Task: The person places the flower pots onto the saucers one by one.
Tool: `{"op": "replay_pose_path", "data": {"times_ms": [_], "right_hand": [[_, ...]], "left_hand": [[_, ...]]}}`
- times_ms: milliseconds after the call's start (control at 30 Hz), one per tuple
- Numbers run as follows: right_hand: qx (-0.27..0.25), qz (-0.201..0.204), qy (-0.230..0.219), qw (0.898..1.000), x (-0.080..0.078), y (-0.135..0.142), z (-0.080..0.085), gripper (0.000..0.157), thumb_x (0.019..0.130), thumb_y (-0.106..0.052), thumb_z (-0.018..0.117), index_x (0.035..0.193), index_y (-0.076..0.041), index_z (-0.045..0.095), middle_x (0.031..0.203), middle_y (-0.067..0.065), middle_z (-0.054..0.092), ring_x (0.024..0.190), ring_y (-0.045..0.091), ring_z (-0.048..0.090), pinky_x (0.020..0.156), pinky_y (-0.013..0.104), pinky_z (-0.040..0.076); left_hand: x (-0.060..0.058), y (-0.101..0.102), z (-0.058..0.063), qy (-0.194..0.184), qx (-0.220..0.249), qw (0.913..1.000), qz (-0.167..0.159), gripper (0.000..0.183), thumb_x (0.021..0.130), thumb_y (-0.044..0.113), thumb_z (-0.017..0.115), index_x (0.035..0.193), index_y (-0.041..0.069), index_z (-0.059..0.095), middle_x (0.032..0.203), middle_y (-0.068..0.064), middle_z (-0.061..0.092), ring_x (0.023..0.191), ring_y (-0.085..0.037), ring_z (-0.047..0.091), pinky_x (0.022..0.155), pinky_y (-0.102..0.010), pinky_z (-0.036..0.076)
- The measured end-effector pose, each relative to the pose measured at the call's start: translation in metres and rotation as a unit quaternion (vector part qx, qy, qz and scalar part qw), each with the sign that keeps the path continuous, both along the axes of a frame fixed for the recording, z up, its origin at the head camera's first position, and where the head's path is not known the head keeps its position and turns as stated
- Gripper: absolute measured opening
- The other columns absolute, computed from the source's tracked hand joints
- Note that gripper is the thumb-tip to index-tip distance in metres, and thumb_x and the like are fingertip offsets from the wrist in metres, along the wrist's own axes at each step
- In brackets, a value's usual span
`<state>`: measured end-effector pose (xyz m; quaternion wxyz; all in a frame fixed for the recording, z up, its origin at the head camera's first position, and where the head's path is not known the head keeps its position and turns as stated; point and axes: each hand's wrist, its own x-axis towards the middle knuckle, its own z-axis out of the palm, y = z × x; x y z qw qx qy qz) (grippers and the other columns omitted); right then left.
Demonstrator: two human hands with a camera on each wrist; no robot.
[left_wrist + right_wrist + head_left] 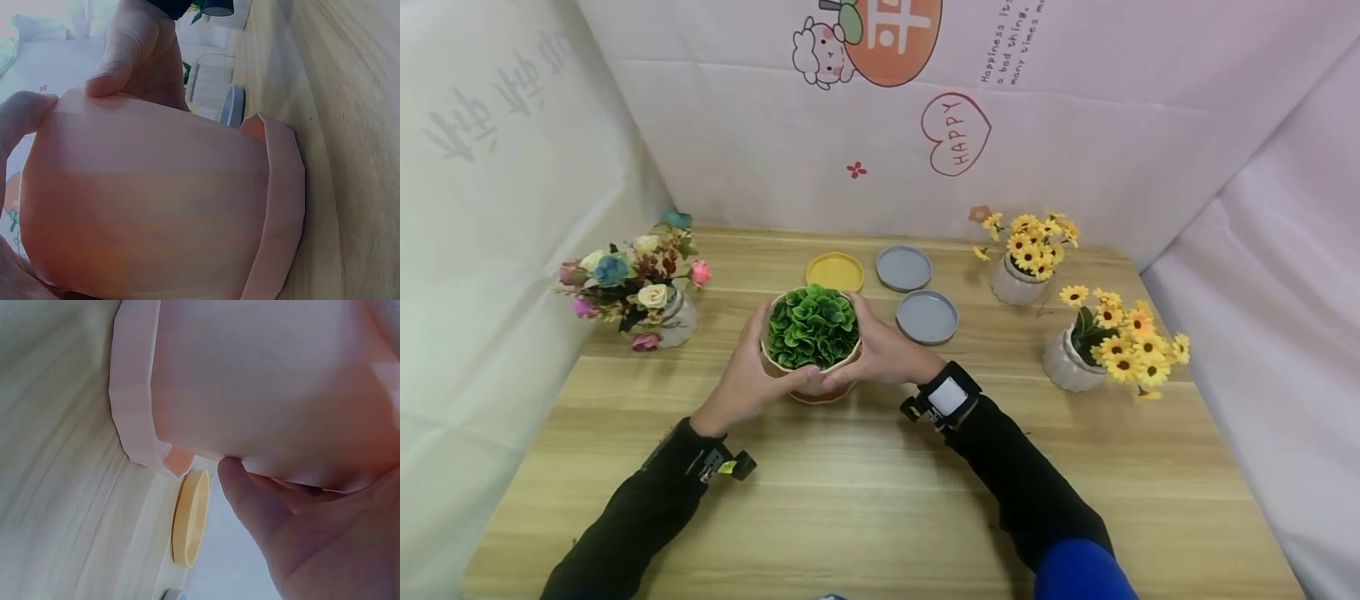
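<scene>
A pink faceted flowerpot [144,194] with a green leafy plant [812,327] in it is gripped from both sides near its rim. My left hand [762,373] curls round its left side, thumb at the front. Opposite it, my right hand [883,346] holds the right side, its thumb close to the left one. The pot's base sits in a matching pink saucer [284,206] on the table; in the right wrist view, the saucer [134,387] shows a gap beside the pot wall. The far fingers are partly hidden behind the pot.
Behind the pot lie a yellow saucer [835,273] and two grey saucers [904,268]. A pot of mixed flowers [655,296] stands at the left. Two white pots with yellow flowers [1017,283] are at the right. Fabric walls [737,150] border the wooden table [850,492].
</scene>
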<state>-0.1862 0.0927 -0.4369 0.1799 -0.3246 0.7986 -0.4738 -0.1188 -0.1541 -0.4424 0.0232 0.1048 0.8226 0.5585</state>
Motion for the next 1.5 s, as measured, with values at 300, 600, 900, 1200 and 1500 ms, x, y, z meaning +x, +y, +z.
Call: {"op": "replay_pose_path", "data": {"times_ms": [300, 600, 900, 1200, 1500], "right_hand": [[-0.012, 0.009, -0.013, 1.0, -0.007, -0.012, -0.001, 0.125, 0.075, -0.029, 0.098, 0.164, -0.019, 0.01, 0.165, 0.003, 0.036, 0.151, 0.019, 0.042, 0.128, 0.044, 0.035], [-0.012, 0.018, -0.013, 1.0, -0.017, -0.021, -0.001, 0.126, 0.077, -0.027, 0.097, 0.165, -0.017, 0.008, 0.167, 0.006, 0.034, 0.153, 0.02, 0.04, 0.13, 0.044, 0.03], [-0.012, 0.017, -0.021, 1.0, -0.022, -0.029, 0.0, 0.127, 0.076, -0.027, 0.098, 0.165, -0.015, 0.008, 0.165, 0.008, 0.035, 0.151, 0.021, 0.042, 0.13, 0.043, 0.032], [-0.003, 0.016, -0.01, 1.0, -0.031, -0.037, -0.001, 0.129, 0.076, -0.028, 0.098, 0.165, -0.014, 0.005, 0.165, 0.009, 0.036, 0.151, 0.021, 0.042, 0.129, 0.042, 0.033], [-0.007, 0.021, -0.01, 1.0, -0.035, -0.044, 0.001, 0.127, 0.079, -0.026, 0.096, 0.166, -0.011, 0.004, 0.165, 0.012, 0.032, 0.15, 0.023, 0.043, 0.127, 0.041, 0.037]], "left_hand": [[-0.007, -0.012, -0.003, -0.008, -0.002, 0.9999, 0.006, 0.118, 0.086, 0.03, 0.087, 0.171, 0.018, 0.006, 0.174, -0.016, 0.017, 0.159, -0.038, 0.026, 0.129, -0.065, 0.023], [-0.01, -0.02, 0.0, -0.029, -0.019, 0.9992, 0.019, 0.122, 0.088, 0.035, 0.086, 0.171, 0.016, -0.003, 0.177, -0.018, 0.006, 0.163, -0.041, 0.016, 0.13, -0.067, 0.017], [-0.015, -0.025, 0.0, -0.034, -0.021, 0.9988, 0.028, 0.125, 0.087, 0.036, 0.085, 0.171, 0.018, -0.005, 0.178, -0.017, 0.0, 0.164, -0.042, 0.011, 0.13, -0.068, 0.012], [-0.023, -0.032, 0.0, -0.034, -0.013, 0.999, 0.028, 0.125, 0.089, 0.035, 0.085, 0.17, 0.018, -0.008, 0.179, -0.015, -0.002, 0.164, -0.041, 0.01, 0.131, -0.068, 0.011], [-0.028, -0.038, -0.001, -0.031, -0.009, 0.9991, 0.028, 0.123, 0.09, 0.033, 0.084, 0.17, 0.02, -0.008, 0.179, -0.013, -0.003, 0.164, -0.039, 0.01, 0.131, -0.067, 0.011]]}}
